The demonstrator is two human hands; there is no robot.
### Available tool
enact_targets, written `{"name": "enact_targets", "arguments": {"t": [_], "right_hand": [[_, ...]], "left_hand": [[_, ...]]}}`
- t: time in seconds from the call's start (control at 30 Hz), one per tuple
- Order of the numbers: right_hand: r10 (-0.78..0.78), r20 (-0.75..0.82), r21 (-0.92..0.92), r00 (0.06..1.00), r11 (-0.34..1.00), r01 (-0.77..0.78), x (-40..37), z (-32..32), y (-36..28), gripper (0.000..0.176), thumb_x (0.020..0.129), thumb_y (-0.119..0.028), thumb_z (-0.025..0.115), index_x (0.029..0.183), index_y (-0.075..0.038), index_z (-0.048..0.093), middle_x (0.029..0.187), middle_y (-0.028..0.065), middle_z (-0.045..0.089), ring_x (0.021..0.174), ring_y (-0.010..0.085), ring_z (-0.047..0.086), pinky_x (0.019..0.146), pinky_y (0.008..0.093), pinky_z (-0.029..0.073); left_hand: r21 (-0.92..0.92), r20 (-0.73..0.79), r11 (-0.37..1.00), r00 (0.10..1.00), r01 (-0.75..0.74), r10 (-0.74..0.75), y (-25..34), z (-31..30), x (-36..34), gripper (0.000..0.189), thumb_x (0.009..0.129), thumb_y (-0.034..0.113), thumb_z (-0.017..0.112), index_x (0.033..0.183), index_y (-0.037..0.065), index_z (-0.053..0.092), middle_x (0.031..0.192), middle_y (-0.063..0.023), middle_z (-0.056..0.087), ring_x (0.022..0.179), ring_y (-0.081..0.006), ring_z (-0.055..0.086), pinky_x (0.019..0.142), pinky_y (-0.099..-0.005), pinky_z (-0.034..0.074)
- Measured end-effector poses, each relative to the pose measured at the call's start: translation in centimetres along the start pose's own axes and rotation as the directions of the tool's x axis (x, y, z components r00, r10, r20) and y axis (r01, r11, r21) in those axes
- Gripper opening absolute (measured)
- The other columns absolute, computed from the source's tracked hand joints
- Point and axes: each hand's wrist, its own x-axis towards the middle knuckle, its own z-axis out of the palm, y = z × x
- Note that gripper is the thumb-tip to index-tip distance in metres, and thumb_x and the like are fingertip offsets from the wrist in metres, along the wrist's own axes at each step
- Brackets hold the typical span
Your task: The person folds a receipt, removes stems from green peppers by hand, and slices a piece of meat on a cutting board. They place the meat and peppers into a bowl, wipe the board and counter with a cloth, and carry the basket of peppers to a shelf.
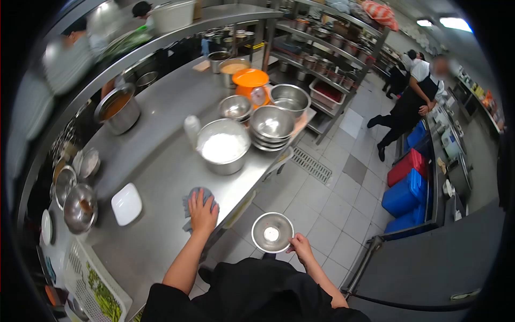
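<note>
My left hand [203, 217] presses down on a crumpled grey cloth [200, 192] at the near edge of the steel table [166, 236], holding it under the fingers. Over the floor, away from the table, my right hand [302, 248] grips the rim of a metal mixing bowl [259, 232]. The bowl tilts toward me, and a pale round patch shows at its bottom. Just beyond the cloth stands a deep metal pot [225, 168] with white contents. A white square dish [126, 204] lies to the left of the cloth.
Stacked metal bowls [272, 124], an orange container [251, 78] and a pot of brown liquid [117, 110] stand on the table. A perforated basket [79, 263] of green vegetables is at near left. Across the tiled aisle, a person [405, 110] stands near blue and red bins [406, 166].
</note>
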Motion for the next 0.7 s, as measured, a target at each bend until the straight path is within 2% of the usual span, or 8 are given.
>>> {"name": "enact_targets", "arguments": {"t": [0.03,0.17,0.23,0.3,0.43,0.53,0.63,0.7], "right_hand": [[-0.007,-0.011,0.008,1.0,1.0,0.007,0.4,-1.5,-0.9,0.013,0.086,-0.01,0.056,0.077,-0.005,0.048,0.067,0.0052,0.053,0.05,0.0182,0.057,0.049,0.0293,0.052],[0.025,-0.027,0.115,0.999,0.993,-0.022,4.8,-7.0,-6.1,0.011,0.085,-0.009,0.055,0.078,-0.005,0.048,0.069,0.0065,0.053,0.052,0.0184,0.056,0.048,0.0308,0.053],[-0.064,-0.073,0.198,0.995,0.977,0.077,8.5,-9.3,-8.6,0.009,0.086,-0.01,0.055,0.082,-0.005,0.049,0.073,0.0068,0.055,0.056,0.0175,0.057,0.049,0.0309,0.054],[-0.13,-0.085,0.227,0.988,0.963,0.147,12.2,-11.0,-12.2,0.009,0.086,-0.011,0.056,0.084,-0.005,0.05,0.075,0.0068,0.056,0.058,0.017,0.058,0.05,0.0312,0.054],[-0.315,-0.128,0.349,0.94,0.873,0.34,18.2,-11.4,-22.7,0.013,0.089,-0.013,0.055,0.08,-0.008,0.048,0.074,0.0057,0.056,0.062,0.0156,0.057,0.055,0.0336,0.054],[-0.404,-0.124,0.397,0.907,0.817,0.418,23.0,-11.9,-29.5,0.013,0.09,-0.015,0.056,0.082,-0.009,0.047,0.076,0.0054,0.057,0.066,0.0158,0.058,0.06,0.035,0.054],[-0.453,-0.134,0.434,0.881,0.772,0.463,26.8,-12.0,-35.8,0.014,0.091,-0.015,0.055,0.082,-0.009,0.047,0.078,0.0056,0.059,0.068,0.0163,0.059,0.063,0.0354,0.054],[-0.463,-0.122,0.431,0.878,0.772,0.467,29.2,-12.0,-40.0,0.013,0.092,-0.014,0.054,0.082,-0.009,0.047,0.083,0.0065,0.06,0.072,0.0171,0.059,0.066,0.0363,0.054]], "left_hand": [[-0.004,0.0,1.0,1.0,-0.014,0.014,0.8,0.6,-0.1,0.035,0.079,0.024,0.063,0.111,0.011,0.063,0.141,-0.0152,0.039,0.131,-0.0392,0.03,0.108,-0.053,0.022],[-0.125,-0.053,0.992,0.999,-0.022,0.015,2.5,1.6,0.1,0.022,0.064,0.012,0.062,0.085,0.01,0.064,0.121,-0.0121,0.054,0.115,-0.0368,0.045,0.097,-0.0467,0.035],[-0.298,0.038,0.942,0.988,0.156,-0.152,3.2,0.3,0.8,0.018,0.064,0.011,0.063,0.082,0.01,0.064,0.118,-0.0141,0.054,0.114,-0.0364,0.046,0.097,-0.0442,0.036],[-0.33,-0.144,0.92,0.952,0.212,-0.271,1.3,0.8,1.0,0.016,0.065,0.012,0.064,0.081,0.008,0.063,0.116,-0.0159,0.056,0.112,-0.0372,0.049,0.094,-0.0432,0.04],[-0.179,-0.443,0.892,0.775,0.415,-0.45,-2.5,-1.0,3.4,0.018,0.085,0.021,0.06,0.092,0.004,0.063,0.12,-0.0195,0.055,0.115,-0.0375,0.048,0.098,-0.0438,0.037],[-0.127,-0.36,0.825,0.749,0.551,-0.556,-6.8,-0.1,5.7,0.027,0.093,0.026,0.054,0.1,0.001,0.063,0.124,-0.0205,0.054,0.113,-0.0367,0.05,0.098,-0.0421,0.038],[-0.123,-0.386,0.758,0.673,0.64,-0.631,-7.7,1.4,7.9,0.035,0.094,0.028,0.052,0.108,-0.002,0.061,0.126,-0.0211,0.053,0.114,-0.0365,0.051,0.098,-0.0412,0.039],[-0.057,-0.488,0.693,0.585,0.719,-0.648,-7.0,1.7,9.8,0.039,0.095,0.03,0.05,0.111,-0.004,0.06,0.126,-0.0206,0.053,0.116,-0.035,0.051,0.098,-0.0406,0.039]]}}
